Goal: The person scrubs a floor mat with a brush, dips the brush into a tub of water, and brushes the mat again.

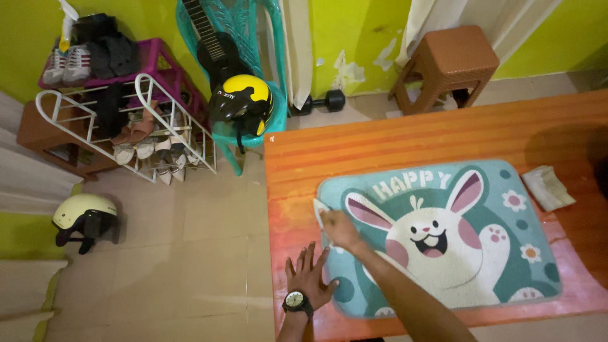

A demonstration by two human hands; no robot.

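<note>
A teal mat (pixel 506 253) with a white cartoon rabbit lies on an orange striped table (pixel 405 139). My right hand (pixel 339 229) is closed on a small pale cloth (pixel 320 209) at the mat's left edge, pressing it against the mat. My left hand (pixel 308 277), with a dark wristwatch on the wrist, lies flat with fingers spread on the table and the mat's lower left corner.
A crumpled pale cloth (pixel 548 187) lies on the table right of the mat. On the tiled floor stand a brown stool (pixel 448 63), a dumbbell (pixel 326 101), a teal chair (pixel 244 136) with a guitar and yellow helmet (pixel 244 101), a shoe rack (pixel 126 126), and a cream helmet (pixel 85 218).
</note>
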